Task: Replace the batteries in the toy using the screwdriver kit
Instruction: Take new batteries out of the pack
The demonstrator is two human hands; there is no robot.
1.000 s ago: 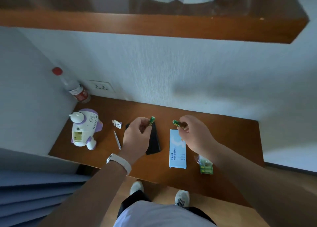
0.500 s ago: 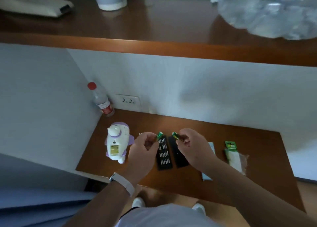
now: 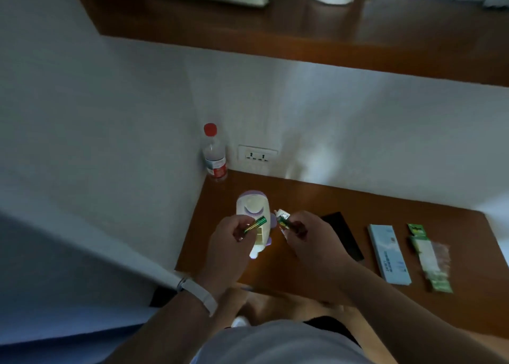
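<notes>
Where the toy lies: by the counter's left edge, partly under both grips.
Left grip: curled, pinching a green battery over the toy.
Right grip: curled, pinching a second green battery beside it.

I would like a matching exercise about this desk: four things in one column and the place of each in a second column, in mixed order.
1 bottle
2 toy
3 blue box
4 battery pack

a rightmost on the desk
b in the corner by the socket
c partly hidden by the left hand
d just left of the battery pack

Pairs: 1-b, 2-c, 3-d, 4-a
</notes>
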